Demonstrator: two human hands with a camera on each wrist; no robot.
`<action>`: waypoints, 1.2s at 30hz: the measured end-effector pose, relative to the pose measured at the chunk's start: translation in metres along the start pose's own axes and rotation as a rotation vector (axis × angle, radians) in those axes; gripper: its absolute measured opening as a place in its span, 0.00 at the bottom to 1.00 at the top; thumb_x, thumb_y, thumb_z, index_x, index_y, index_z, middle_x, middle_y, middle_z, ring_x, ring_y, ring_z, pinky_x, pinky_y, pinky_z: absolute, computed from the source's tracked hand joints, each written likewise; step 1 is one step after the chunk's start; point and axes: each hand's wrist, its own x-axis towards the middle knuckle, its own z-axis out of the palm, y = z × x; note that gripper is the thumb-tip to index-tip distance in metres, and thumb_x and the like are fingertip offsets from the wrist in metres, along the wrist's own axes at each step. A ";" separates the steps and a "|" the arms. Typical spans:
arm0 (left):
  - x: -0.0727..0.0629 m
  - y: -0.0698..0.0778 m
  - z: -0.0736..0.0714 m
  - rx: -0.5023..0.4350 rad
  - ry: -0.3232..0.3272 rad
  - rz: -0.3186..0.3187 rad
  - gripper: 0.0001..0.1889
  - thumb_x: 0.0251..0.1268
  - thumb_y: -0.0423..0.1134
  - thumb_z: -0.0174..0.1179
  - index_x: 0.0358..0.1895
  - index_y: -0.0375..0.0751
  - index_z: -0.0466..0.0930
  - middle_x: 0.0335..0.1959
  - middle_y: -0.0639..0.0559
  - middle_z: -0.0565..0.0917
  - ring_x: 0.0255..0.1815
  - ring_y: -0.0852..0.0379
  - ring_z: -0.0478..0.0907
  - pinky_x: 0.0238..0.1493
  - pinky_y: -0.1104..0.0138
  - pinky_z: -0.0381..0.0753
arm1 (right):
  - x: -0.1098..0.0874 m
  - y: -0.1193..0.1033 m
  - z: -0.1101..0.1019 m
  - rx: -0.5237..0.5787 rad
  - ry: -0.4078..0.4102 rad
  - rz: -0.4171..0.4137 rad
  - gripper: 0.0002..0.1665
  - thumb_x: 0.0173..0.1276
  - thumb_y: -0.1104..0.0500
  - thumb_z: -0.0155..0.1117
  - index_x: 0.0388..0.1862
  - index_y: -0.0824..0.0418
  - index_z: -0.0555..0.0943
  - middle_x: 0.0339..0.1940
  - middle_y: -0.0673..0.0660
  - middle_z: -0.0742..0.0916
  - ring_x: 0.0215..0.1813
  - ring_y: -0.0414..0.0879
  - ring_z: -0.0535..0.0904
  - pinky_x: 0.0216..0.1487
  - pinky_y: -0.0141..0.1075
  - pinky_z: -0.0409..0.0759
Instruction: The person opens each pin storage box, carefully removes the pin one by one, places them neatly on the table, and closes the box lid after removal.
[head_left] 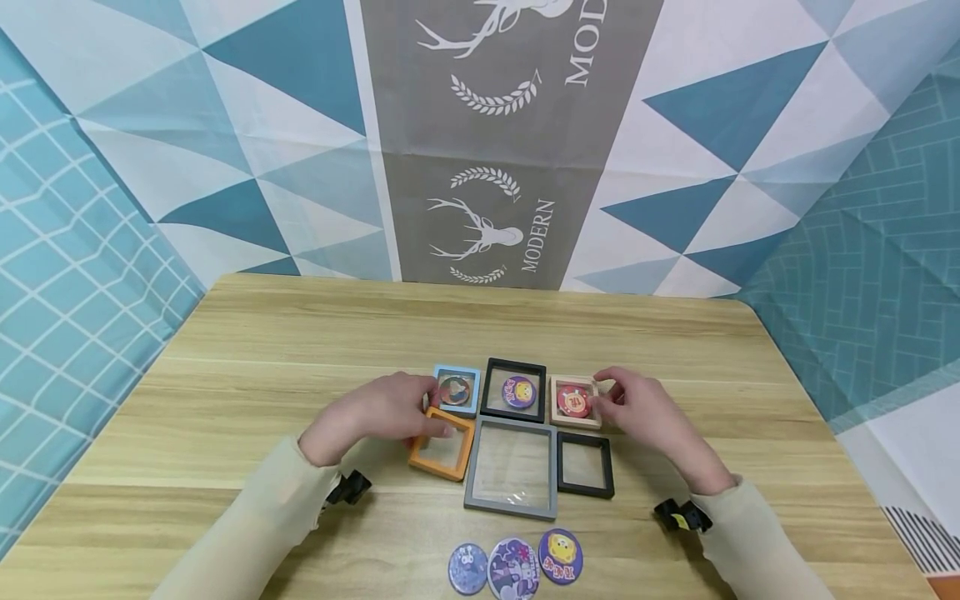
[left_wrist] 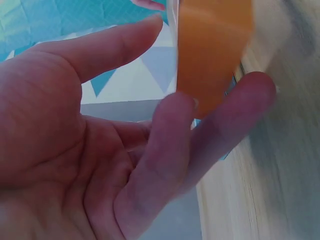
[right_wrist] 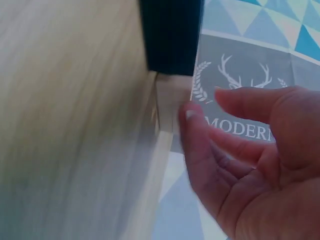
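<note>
My left hand (head_left: 393, 408) is at the left of a group of square display frames. Its fingers touch the side of the orange frame (head_left: 466, 450), and its thumb reaches over that frame. The light-blue frame (head_left: 467, 409), with a round badge (head_left: 454, 391) in it, lies by its fingertips. Touching the right side of the cream frame (head_left: 587, 422), which holds a red badge (head_left: 573, 402), is my right hand (head_left: 637, 404). In the right wrist view, one fingertip rests on the cream frame (right_wrist: 172, 92) while the thumb stays apart.
A black frame (head_left: 491, 365) with a purple badge (head_left: 519, 392) stands between the blue and cream ones. Below are a large grey frame (head_left: 553, 479) and a small black frame (head_left: 607, 467). Several round badges (head_left: 513, 569) lie near the front of the wooden table (head_left: 300, 333).
</note>
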 end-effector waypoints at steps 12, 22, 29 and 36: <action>-0.001 0.004 0.002 0.077 -0.014 -0.041 0.21 0.59 0.57 0.69 0.35 0.42 0.77 0.23 0.53 0.80 0.23 0.57 0.76 0.28 0.64 0.73 | 0.003 0.003 0.009 0.011 -0.119 0.092 0.36 0.72 0.58 0.63 0.72 0.72 0.63 0.24 0.53 0.81 0.23 0.44 0.78 0.25 0.39 0.78; -0.002 0.011 0.002 0.081 0.212 0.087 0.18 0.59 0.56 0.69 0.36 0.47 0.79 0.21 0.56 0.76 0.20 0.59 0.71 0.24 0.65 0.71 | -0.005 -0.011 0.001 0.017 -0.025 0.030 0.33 0.68 0.60 0.64 0.68 0.71 0.70 0.22 0.51 0.81 0.21 0.43 0.77 0.19 0.36 0.72; 0.001 0.028 0.024 -0.080 0.345 0.408 0.32 0.54 0.56 0.74 0.60 0.48 0.75 0.54 0.53 0.80 0.47 0.54 0.81 0.44 0.60 0.82 | -0.028 -0.048 0.003 0.060 0.012 -0.085 0.31 0.63 0.61 0.64 0.65 0.69 0.74 0.22 0.47 0.81 0.19 0.41 0.77 0.17 0.34 0.73; -0.001 0.044 0.044 -0.032 0.334 0.445 0.47 0.46 0.64 0.74 0.72 0.56 0.67 0.65 0.57 0.72 0.59 0.55 0.75 0.59 0.52 0.75 | -0.045 -0.069 0.009 0.077 0.045 -0.152 0.30 0.61 0.63 0.67 0.63 0.68 0.76 0.22 0.44 0.80 0.18 0.37 0.75 0.17 0.33 0.75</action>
